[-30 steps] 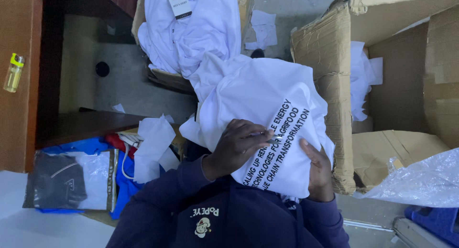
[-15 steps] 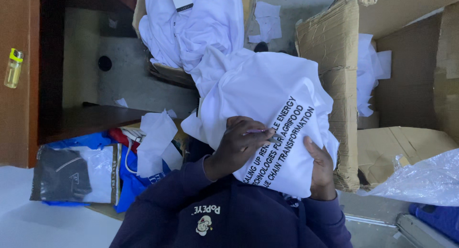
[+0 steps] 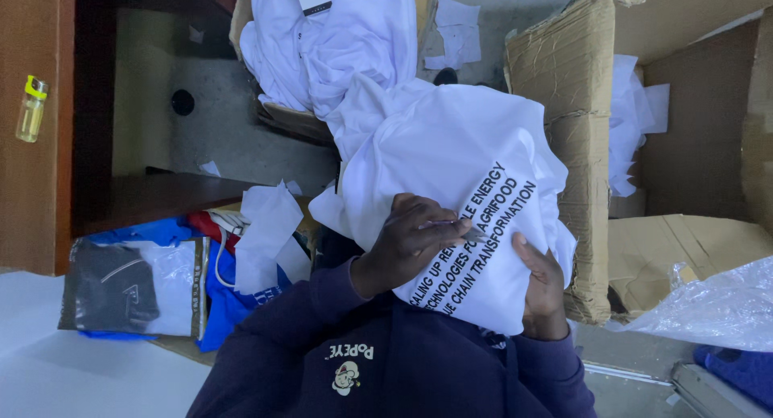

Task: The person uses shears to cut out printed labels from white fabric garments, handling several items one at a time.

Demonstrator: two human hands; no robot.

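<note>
A white T-shirt with black printed lettering lies bunched over my lap. My left hand rests on the lettering and pinches a thin pointed tool, its tip against the print. My right hand grips the shirt's lower right edge, thumb on top of the fabric. Both arms are in dark navy sleeves.
A cardboard box of white shirts sits ahead. Torn cardboard boxes stand to the right, with clear plastic wrap below them. Bagged dark and blue garments lie at left by a wooden desk; a small yellow-capped bottle hangs there.
The left hand's fingers have shifted slightly over the lettering with the tool. The view has drifted a little; the right hand keeps its hold.
</note>
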